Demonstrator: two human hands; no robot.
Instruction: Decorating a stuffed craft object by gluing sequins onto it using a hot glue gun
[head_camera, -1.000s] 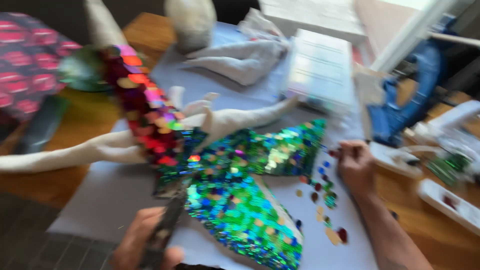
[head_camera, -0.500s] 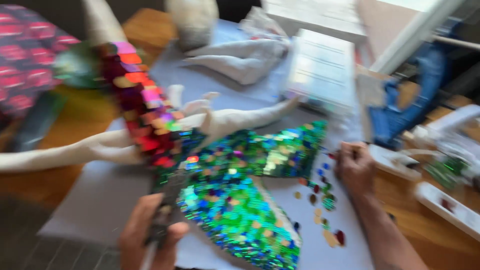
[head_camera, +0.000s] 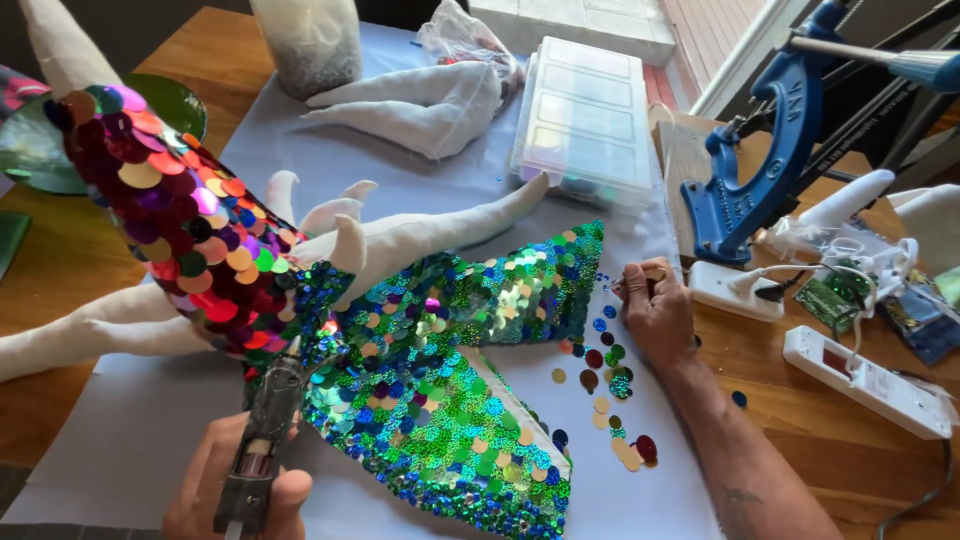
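Observation:
My left hand (head_camera: 225, 485) grips a grey glue gun (head_camera: 265, 435) whose nozzle points up at the sequin-covered cloth figure (head_camera: 400, 340). The figure lies on a pale sheet (head_camera: 130, 420), green and blue sequins over its body, red, pink and gold ones over its raised neck (head_camera: 170, 220), with bare white cloth limbs (head_camera: 430, 235). My right hand (head_camera: 655, 315) rests on the sheet to the right of the figure, fingers closed near a scatter of loose sequins (head_camera: 600, 375). What the fingers pinch cannot be made out.
A clear compartment box (head_camera: 585, 120) sits behind the figure, with a stuffed white cloth piece (head_camera: 420, 105) and a glass jar (head_camera: 305, 40) at the back. At right are a blue press tool (head_camera: 750, 170), white power strips (head_camera: 865, 380), cables. Wooden table (head_camera: 830, 460).
The view has steadied and sharpened. My left hand with the glue gun has risen toward the figure's sequinned body. My right hand has stayed by the loose sequins.

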